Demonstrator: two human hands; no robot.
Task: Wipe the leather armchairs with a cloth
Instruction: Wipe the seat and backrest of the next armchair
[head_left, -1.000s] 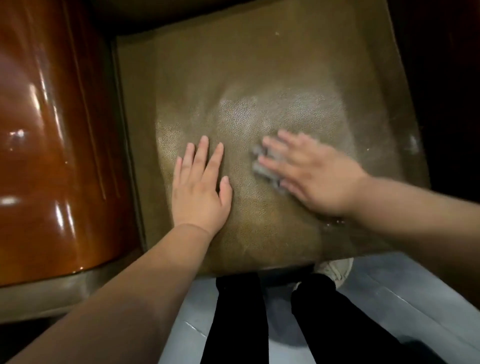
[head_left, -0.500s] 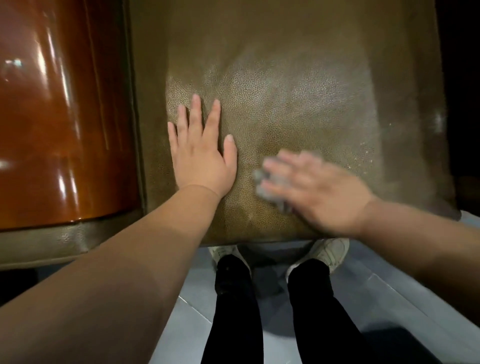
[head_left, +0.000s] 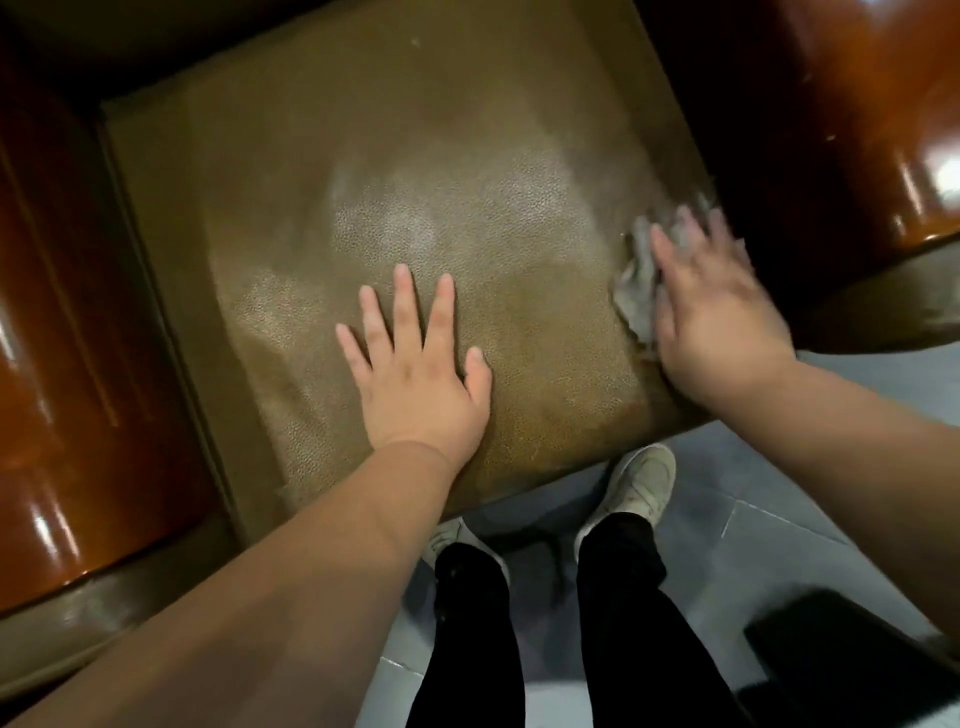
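The person is leaning over the olive leather seat cushion (head_left: 467, 171), the left hand (head_left: 415, 369) lying flat on it with fingers spread. The right hand (head_left: 711, 312), fingers straight, is pressing a grey cloth (head_left: 638, 280) against the cushion's right edge, beside the glossy wooden armrest (head_left: 857, 114).

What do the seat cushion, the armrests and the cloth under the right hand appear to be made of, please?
Seat cushion: olive-brown leather or a look-alike, with a pebbled grain and a dull sheen.
Armrests: probably lacquered wood, reddish-brown with sharp glossy highlights.
Cloth: soft grey fabric, crumpled and matte under the right hand; motion blur hides its weave.
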